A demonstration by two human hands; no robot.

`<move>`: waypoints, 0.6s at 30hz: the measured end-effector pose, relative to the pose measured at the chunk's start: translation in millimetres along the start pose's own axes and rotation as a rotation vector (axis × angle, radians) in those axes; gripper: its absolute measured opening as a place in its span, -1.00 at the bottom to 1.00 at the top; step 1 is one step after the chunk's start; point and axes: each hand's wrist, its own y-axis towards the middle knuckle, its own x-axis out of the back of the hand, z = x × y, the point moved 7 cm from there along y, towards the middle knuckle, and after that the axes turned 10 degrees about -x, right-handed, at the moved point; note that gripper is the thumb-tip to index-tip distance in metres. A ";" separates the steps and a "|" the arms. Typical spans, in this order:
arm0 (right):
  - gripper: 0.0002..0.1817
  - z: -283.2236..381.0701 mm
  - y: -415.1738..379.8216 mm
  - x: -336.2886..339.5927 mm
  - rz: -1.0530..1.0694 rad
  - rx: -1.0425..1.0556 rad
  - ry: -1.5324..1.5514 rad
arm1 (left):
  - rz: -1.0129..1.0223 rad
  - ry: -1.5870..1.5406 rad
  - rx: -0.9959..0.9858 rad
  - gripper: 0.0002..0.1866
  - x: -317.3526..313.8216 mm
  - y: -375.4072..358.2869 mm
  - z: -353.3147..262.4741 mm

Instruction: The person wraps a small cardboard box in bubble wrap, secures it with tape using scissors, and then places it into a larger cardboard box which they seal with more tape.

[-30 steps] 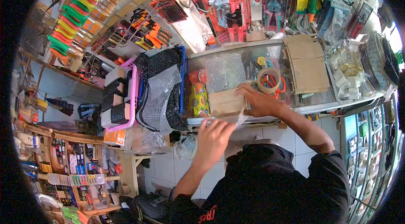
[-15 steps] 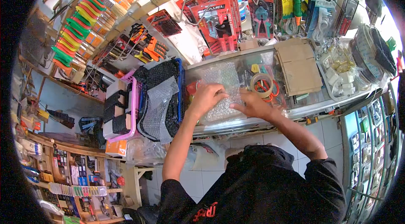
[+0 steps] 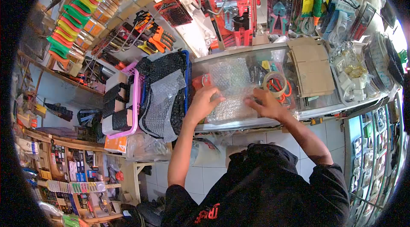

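Note:
A sheet of clear bubble wrap lies on the glass counter, its near part folded over into a thicker layer. At the left edge of that fold, my left hand has its fingers curled and closed on the wrap. My right hand is closed on the right side of the same fold, thumb pointing inward. Anything inside the fold is hidden. Just beyond my right hand is a roll of tape, with orange-red loops showing through and beside it. A red packet sits beyond my left hand.
Flattened cardboard rests on the counter to the right, beside a tray of small fittings. On the left stand a blue basket holding bubble wrap and a pink basket. Packaged tools hang above the counter's back.
The view has shifted, so the counter goods appear farther right. My hands have moved slightly apart along the folded bubble wrap, which now lies flatter between them.

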 end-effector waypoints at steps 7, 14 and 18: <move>-0.37 -21.9 -8.6 2.8 0.254 0.077 0.072 | -0.098 0.236 -0.253 -0.90 27.9 -69.8 -128.1; -0.27 -0.2 -12.9 0.0 0.263 0.050 -0.223 | 0.111 0.198 -0.114 -0.88 -28.6 -128.5 -155.3; -0.25 -4.8 -6.7 -2.1 0.231 0.064 -0.251 | 0.111 0.171 -0.061 -0.85 -46.8 -139.1 -154.5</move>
